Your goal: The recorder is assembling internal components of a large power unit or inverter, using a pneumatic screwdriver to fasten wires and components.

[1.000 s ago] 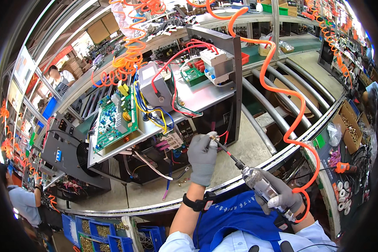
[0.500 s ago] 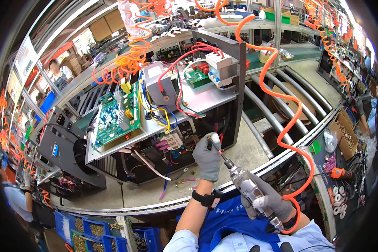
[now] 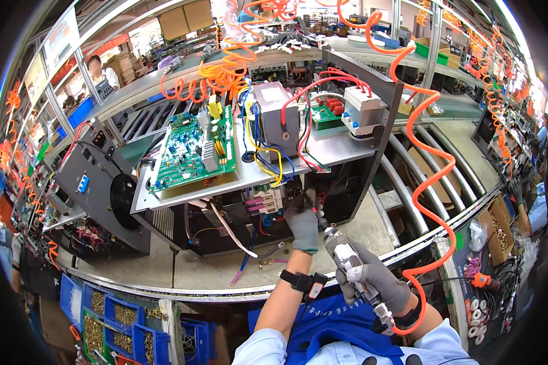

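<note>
My right hand [image 3: 382, 285], in a grey glove, is wrapped around a silver air screwdriver [image 3: 349, 260] joined to an orange coiled hose [image 3: 435, 225]. The driver's bit points up and left toward the open front of a black equipment chassis [image 3: 362, 176]. Beside the bit, my left hand [image 3: 303, 228], also gloved, reaches into that opening with fingers bent together; what they pinch is too dark to make out. On the chassis's metal shelf sit a green circuit board [image 3: 192, 149], a grey box-shaped component [image 3: 275, 115] and red, yellow and blue wires. A white cable [image 3: 228, 234] hangs out below.
Another dark chassis with a fan [image 3: 125, 201] stands to the left. Metal rollers [image 3: 429, 158] run at right. Blue bins [image 3: 125, 313] of small fasteners sit at lower left, a cardboard box [image 3: 499, 228] of hardware at right. Loose small parts lie on the bench [image 3: 207, 274].
My left hand has gone deeper into the chassis opening. The screwdriver has followed, its bit now closer to the opening. The whole view has shifted, so the chassis appears farther right.
</note>
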{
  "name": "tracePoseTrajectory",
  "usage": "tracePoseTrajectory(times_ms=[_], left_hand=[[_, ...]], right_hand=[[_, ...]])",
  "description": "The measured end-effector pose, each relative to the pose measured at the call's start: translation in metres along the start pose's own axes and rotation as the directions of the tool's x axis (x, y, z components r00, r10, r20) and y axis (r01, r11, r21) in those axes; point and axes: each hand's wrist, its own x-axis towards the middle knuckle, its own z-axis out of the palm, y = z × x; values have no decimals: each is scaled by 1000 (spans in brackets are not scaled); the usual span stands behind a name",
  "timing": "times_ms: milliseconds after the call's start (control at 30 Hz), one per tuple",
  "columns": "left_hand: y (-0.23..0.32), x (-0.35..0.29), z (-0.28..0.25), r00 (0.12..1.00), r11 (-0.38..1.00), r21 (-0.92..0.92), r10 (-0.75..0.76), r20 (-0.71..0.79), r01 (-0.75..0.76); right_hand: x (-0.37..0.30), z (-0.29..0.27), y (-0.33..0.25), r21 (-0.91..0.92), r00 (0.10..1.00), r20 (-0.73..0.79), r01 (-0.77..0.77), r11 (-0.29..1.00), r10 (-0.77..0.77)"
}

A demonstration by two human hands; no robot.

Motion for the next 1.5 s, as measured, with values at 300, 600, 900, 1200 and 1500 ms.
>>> tracePoseTrajectory(times_ms=[300, 600, 900, 1200, 1500], left_hand=[[-13, 12, 0, 998, 996, -90, 2, -70, -8], [-26, 0, 1, 998, 976, -213, -41, 46, 50], [-48, 16, -1, 989, 964, -253, -44, 138, 79], [-32, 13, 0, 973, 981, -173, 124, 192, -91], [-24, -79, -57, 914, 784, 475, 307, 265, -401]], right_hand=[[10, -12, -9, 116, 996, 83, -30, 993, 20], [12, -16, 2, 419, 977, 204, -140, 897, 58], [21, 13, 31, -55, 997, -52, 61, 997, -63], [26, 19, 32, -134, 995, -79, 57, 989, -68], [-18, -15, 29, 20, 999, 28, -33, 999, 32]])
